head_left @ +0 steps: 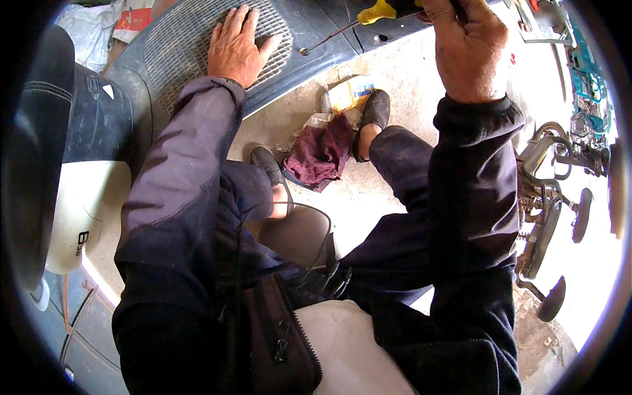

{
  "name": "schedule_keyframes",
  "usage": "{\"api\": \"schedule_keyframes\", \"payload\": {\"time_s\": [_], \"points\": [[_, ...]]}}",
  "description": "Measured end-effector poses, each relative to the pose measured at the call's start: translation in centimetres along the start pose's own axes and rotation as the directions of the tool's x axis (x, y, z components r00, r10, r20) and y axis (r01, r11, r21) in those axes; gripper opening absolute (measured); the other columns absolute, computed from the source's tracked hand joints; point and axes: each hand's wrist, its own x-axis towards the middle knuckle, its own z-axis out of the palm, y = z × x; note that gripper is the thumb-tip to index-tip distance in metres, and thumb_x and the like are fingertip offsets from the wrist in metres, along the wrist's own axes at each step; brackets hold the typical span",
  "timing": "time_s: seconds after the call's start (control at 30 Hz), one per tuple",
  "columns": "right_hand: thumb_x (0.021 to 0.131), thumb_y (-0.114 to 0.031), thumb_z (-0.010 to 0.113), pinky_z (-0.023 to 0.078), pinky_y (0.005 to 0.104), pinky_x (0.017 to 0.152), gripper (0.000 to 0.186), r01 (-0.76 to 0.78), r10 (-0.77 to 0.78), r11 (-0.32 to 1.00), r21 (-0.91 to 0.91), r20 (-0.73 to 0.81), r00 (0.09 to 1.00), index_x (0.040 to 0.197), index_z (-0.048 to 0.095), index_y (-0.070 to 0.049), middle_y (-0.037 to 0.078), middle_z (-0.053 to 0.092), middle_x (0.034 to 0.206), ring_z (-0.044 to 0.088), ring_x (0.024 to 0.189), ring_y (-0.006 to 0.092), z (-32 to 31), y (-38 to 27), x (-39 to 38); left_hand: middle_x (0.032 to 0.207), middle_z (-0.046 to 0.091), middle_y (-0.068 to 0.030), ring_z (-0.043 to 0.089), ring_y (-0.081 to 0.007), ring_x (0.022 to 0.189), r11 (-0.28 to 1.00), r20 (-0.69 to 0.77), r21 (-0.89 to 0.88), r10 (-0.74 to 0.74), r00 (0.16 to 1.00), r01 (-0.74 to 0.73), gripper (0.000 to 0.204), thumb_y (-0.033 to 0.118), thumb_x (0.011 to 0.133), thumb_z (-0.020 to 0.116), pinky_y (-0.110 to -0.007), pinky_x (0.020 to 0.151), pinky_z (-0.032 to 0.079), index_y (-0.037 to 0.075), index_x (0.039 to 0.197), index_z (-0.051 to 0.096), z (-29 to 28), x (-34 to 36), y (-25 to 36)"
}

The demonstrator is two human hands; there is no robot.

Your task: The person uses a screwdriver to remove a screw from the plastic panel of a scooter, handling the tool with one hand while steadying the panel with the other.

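My left hand (237, 49) rests with fingers spread on the ribbed grey footboard (178, 59) of a scooter. In my right hand (471, 56), at the upper right, is the end of a screwdriver (378, 12) with a yellow and black handle. Its thin shaft slants down to the left, and the tip is at a small round hole in the dark side panel (322, 33). Whether a screw sits in that hole is too small to tell. A second hole shows in the panel nearer my right hand.
The scooter's black seat and white body panel (89, 210) stand at my left. Between my feet lie a maroon cloth (319, 151) and a yellow package (351, 94) on the concrete floor. Metal frame parts with pedals (543, 217) stand at the right, with teal racks (586, 72) behind.
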Motion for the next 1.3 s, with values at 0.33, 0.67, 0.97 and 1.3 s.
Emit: {"api": "schedule_keyframes", "payload": {"time_s": [0.33, 0.67, 0.97, 1.3], "points": [[0.092, 0.007, 0.064, 0.055, 0.0287, 0.082, 0.026, 0.231, -0.241, 0.967, 0.106, 0.091, 0.966, 0.117, 0.067, 0.003, 0.012, 0.069, 0.100, 0.070, 0.091, 0.0203, 1.1, -1.6, -0.4, 0.155, 0.043, -0.0138, 0.039, -0.0325, 0.143, 1.000, -0.003, 0.020, -0.015, 1.000, 0.015, 0.069, 0.053, 0.096, 0.059, -0.046, 0.118, 0.030, 0.008, 0.147, 0.047, -0.2, -0.4, -0.2], [0.091, 0.007, 0.065, 0.055, 0.0281, 0.081, 0.026, 0.251, -0.267, 0.951, 0.178, 0.071, 0.961, 0.116, 0.068, 0.003, 0.011, 0.069, 0.096, 0.069, 0.090, 0.0174, 0.9, 1.0, -0.1, 0.155, 0.043, -0.0141, 0.039, -0.0326, 0.143, 1.000, -0.024, -0.004, 0.001, 1.000, -0.001, 0.069, 0.053, 0.095, 0.060, -0.046, 0.117, 0.030, 0.007, 0.146, 0.048, 0.1, -0.3, -0.3], [0.093, 0.005, 0.064, 0.055, 0.0279, 0.081, 0.024, 0.173, -0.192, 0.968, 0.184, 0.094, 0.977, 0.116, 0.067, 0.004, 0.011, 0.069, 0.096, 0.069, 0.088, 0.0166, 0.3, 1.0, -0.1, 0.155, 0.043, -0.0139, 0.039, -0.0327, 0.143, 1.000, -0.020, 0.016, 0.000, 1.000, 0.000, 0.069, 0.053, 0.096, 0.059, -0.047, 0.117, 0.030, 0.008, 0.147, 0.048, 0.0, -0.3, -0.3], [0.094, 0.004, 0.064, 0.055, 0.0277, 0.080, 0.023, 0.177, -0.190, 0.973, 0.150, 0.076, 0.979, 0.116, 0.067, 0.005, 0.010, 0.069, 0.096, 0.068, 0.088, 0.0157, 0.1, 1.5, -0.2, 0.154, 0.045, -0.0138, 0.041, -0.0331, 0.141, 1.000, -0.039, 0.003, 0.021, 0.999, -0.021, 0.067, 0.051, 0.095, 0.062, -0.046, 0.117, 0.032, 0.008, 0.145, 0.049, -0.1, -0.4, -0.3]]}}
